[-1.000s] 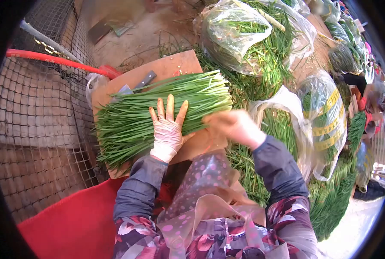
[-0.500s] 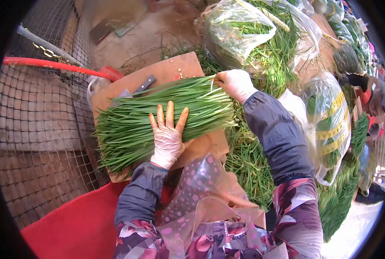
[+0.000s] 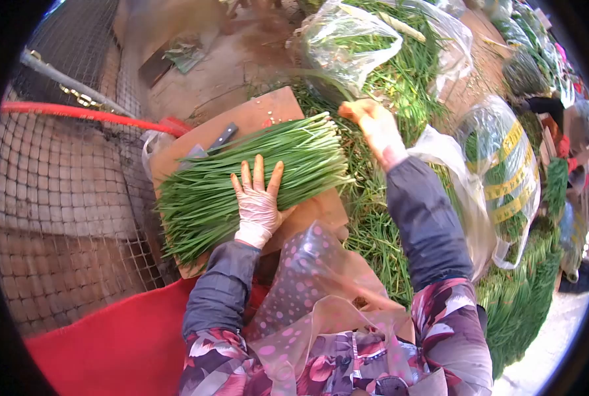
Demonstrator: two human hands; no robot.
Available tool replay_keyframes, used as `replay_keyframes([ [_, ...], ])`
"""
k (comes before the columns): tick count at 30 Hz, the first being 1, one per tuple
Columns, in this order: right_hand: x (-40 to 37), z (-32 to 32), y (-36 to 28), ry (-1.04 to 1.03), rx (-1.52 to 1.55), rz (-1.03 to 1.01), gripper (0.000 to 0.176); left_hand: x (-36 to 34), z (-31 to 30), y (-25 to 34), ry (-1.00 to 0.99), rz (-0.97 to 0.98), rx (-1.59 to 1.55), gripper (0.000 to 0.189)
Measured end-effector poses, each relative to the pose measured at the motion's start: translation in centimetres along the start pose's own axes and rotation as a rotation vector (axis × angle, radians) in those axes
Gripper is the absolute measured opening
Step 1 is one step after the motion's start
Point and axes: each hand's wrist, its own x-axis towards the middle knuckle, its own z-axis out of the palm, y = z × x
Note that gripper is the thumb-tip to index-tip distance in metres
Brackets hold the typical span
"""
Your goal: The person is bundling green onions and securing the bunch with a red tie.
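Observation:
A thick bunch of garlic chives [image 3: 294, 158] lies across a tan board [image 3: 268, 105], leaf tips to the left and pale cut ends to the right. My left hand [image 3: 258, 204], in a thin whitish glove with bare fingertips, rests flat on the bunch with its fingers spread. Beyond the pale ends, my right hand [image 3: 375, 129] is raised, apart from the bunch, with its fingers pinched together. A blurred green chive leaf [image 3: 330, 82] appears to trail from those fingertips. On the board behind the bunch lies a knife with a dark handle [image 3: 223, 135], its blade partly covered by leaves.
Loose chive trimmings [image 3: 380, 231] are heaped right of the board. Behind them stands an open clear plastic bag [image 3: 354, 46] with greens. A bagged bundle with yellow tape [image 3: 505, 165] is at the right. Wire mesh [image 3: 63, 211] and a red bar [image 3: 90, 112] are at the left.
My right hand has pulled away from the pale ends of the chives, to the right, with a blurred leaf at its fingertips. My left hand remains spread on the bunch. The view has shifted slightly.

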Motion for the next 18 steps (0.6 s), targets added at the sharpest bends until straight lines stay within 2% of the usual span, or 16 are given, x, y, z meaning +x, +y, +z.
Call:
replay_keyframes([
  [1,-1.8,-1.4,0.2,0.076,0.169,-0.019,0.020,0.0,-0.1,0.1,-0.005,0.007,0.011,0.112],
  [3,-8.3,-5.7,0.4,0.111,-0.056,-0.029,0.018,-0.2,-0.5,0.3,-0.062,0.008,0.001,0.116],
  [5,-16.8,-7.3,0.1,0.145,-0.170,0.207,0.016,0.7,-1.6,0.7,-0.131,0.002,0.039,0.122],
  [6,-21.2,-8.4,1.9,0.032,-0.376,0.269,0.020,0.9,-1.6,0.6,-0.125,0.017,0.044,0.124],
  [7,-25.6,-10.0,5.2,-0.363,-0.857,0.164,0.017,1.0,-1.8,0.3,-0.118,0.027,0.055,0.127],
  [8,-30.2,-10.5,8.1,-0.779,-1.082,0.488,0.024,1.1,-1.8,0.2,-0.099,0.048,0.037,0.128],
  [9,-34.0,-11.4,7.4,-1.093,-1.205,0.736,0.030,0.5,-1.9,0.5,-0.093,0.061,0.019,0.129],
  [10,-35.5,-13.0,7.1,-1.264,-1.168,0.794,0.033,0.4,-2.1,0.7,-0.100,0.069,0.037,0.130],
  [11,-35.9,-14.8,7.2,-0.955,-1.095,0.858,0.032,0.7,-2.6,1.2,-0.096,0.073,0.041,0.128],
  [13,-35.5,-17.7,7.3,-0.283,-0.933,0.757,0.028,0.1,-2.7,1.6,-0.091,0.083,0.046,0.126],
  [15,-34.1,-21.3,9.9,0.140,-0.767,0.421,0.024,-0.1,-3.6,2.9,-0.106,0.114,0.063,0.121],
  [17,-30.8,-22.9,13.8,0.280,-0.802,0.271,0.032,-0.1,-4.6,3.5,-0.085,0.119,0.078,0.110],
  [18,-29.0,-23.4,14.1,0.247,-0.878,0.252,0.041,-0.2,-5.4,4.7,-0.030,0.146,0.090,0.098],
])
